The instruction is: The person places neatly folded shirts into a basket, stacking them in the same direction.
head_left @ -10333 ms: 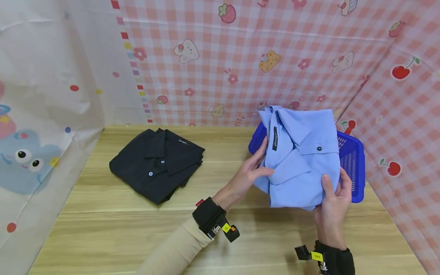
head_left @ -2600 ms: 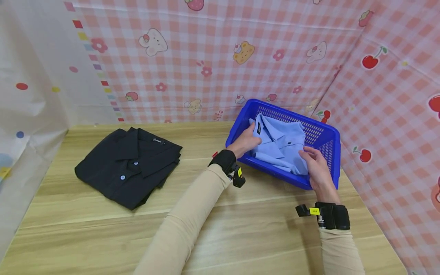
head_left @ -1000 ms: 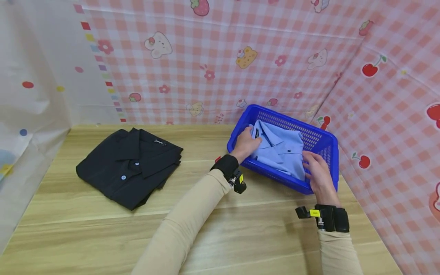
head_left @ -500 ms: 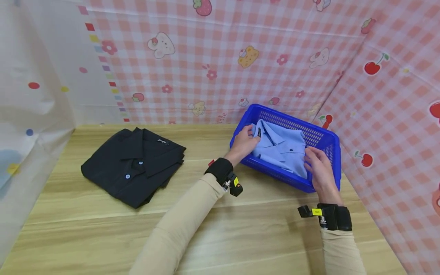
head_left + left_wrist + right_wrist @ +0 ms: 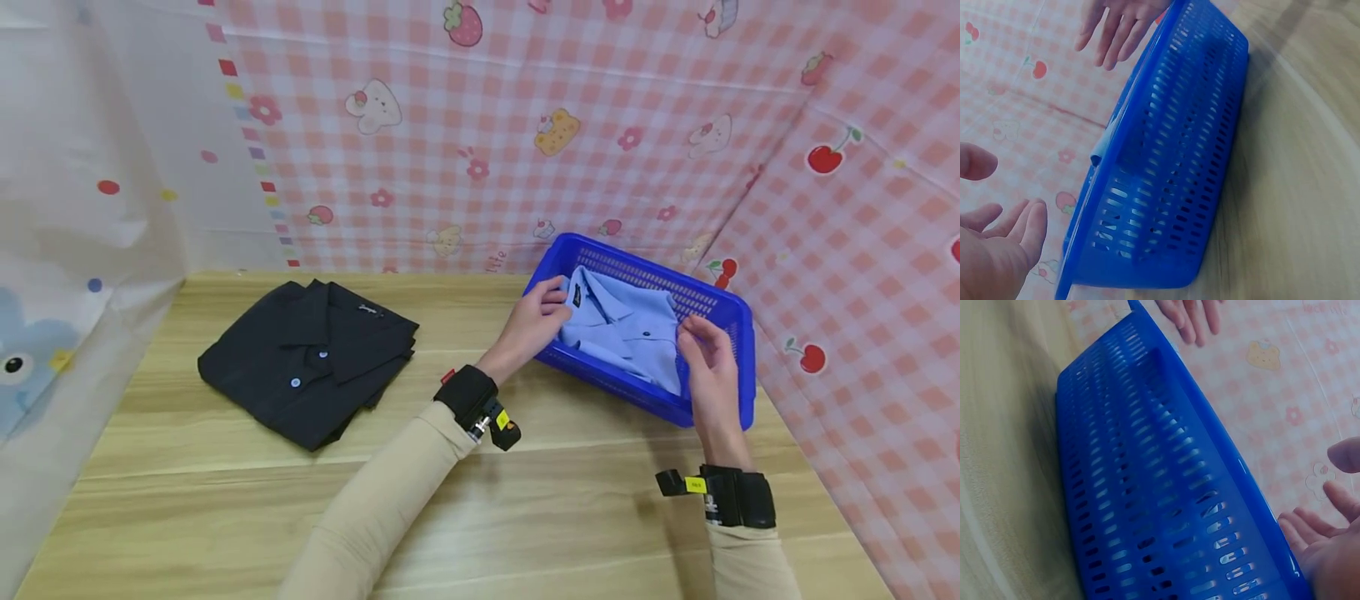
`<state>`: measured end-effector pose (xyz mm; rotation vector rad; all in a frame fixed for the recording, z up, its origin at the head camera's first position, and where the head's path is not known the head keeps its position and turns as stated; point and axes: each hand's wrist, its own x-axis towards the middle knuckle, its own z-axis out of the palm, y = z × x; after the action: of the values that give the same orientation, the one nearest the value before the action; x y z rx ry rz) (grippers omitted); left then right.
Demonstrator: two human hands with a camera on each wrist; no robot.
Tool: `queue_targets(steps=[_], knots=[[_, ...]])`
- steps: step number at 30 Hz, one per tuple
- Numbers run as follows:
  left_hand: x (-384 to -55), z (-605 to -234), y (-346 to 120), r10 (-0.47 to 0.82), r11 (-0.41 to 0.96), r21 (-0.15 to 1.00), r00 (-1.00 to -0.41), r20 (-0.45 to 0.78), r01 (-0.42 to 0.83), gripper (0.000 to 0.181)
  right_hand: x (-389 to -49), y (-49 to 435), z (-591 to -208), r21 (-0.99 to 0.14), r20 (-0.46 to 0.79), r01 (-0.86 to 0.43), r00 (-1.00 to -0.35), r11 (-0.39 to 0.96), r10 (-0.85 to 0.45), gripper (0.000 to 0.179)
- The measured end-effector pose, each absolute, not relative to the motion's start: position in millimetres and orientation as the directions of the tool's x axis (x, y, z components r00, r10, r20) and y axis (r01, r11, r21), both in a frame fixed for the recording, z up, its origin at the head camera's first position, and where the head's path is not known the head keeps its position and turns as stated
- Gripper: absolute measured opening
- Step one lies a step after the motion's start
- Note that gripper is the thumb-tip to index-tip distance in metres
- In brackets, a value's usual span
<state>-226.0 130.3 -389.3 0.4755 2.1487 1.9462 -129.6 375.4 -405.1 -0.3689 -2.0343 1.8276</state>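
Observation:
A folded light blue shirt (image 5: 626,321) lies inside the blue plastic basket (image 5: 611,386) on the right of the table, its collar and dark label toward the left end. My left hand (image 5: 531,327) hovers at the basket's left rim, fingers loosely bent beside the collar. Over the right end is my right hand (image 5: 712,379), close to the shirt's edge. In the left wrist view, thumb and fingers of the left hand (image 5: 1004,250) stand apart with nothing between them. The right wrist view shows the right hand (image 5: 1325,540) likewise parted, above the rim.
A folded black shirt (image 5: 258,367) with pale buttons lies on the left of the wooden table (image 5: 570,517). Behind the table hangs a pink checked cloth (image 5: 465,108), close to the basket's back, and another side of it borders the right edge.
The light blue shirt, earlier held up over the basket, has been lowered into it. Both hands have since let go and drawn slightly up and back. The black shirt stays put.

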Motion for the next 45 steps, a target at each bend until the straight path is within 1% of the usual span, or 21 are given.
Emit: queue_targets(steps=[5,12,17,25,31,39,45], knots=[[-211.4,-392.3,113.6,0.396,0.062,0.990,-0.914,0.091,0.126,0.057,-122.5,369.8,-405.4,-0.981,0.175,-0.124,-0.893,0.148,0.415,0.044],[-191.4,-403.3,87.4,0.390,0.047,0.985,-0.911,0.134,0.164,0.051,-115.8,364.5,-408.5,-0.971,0.232,-0.194,-0.899,0.138,0.371,0.042],[-179.7,-406.7,72.3,0.388,0.030,0.978,-0.904,0.178,0.205,0.048,-113.1,361.2,-412.0,-0.958,0.285,-0.257,-0.890,0.125,0.355,0.039],[-165.4,-408.3,57.0,0.411,0.045,0.955,-0.877,0.250,0.294,0.047,-107.6,352.7,-414.4,-0.950,0.312,-0.294,-0.886,0.104,0.342,0.039],[-155.2,-413.1,46.8,0.391,0.090,0.936,-0.877,0.280,0.339,0.046,-102.0,346.1,-417.6,-0.946,0.325,-0.310,-0.880,0.101,0.346,0.039],[-141.5,-418.0,28.7,0.350,0.142,0.929,-0.896,0.275,0.341,0.045,-90.9,338.3,-422.2,-0.947,0.321,-0.307,-0.877,0.097,0.357,0.039],[-128.9,-421.1,15.1,0.316,0.210,0.915,-0.909,0.270,0.345,0.045,-86.3,334.5,-426.8,-0.934,0.354,-0.351,-0.873,0.071,0.335,0.039]])
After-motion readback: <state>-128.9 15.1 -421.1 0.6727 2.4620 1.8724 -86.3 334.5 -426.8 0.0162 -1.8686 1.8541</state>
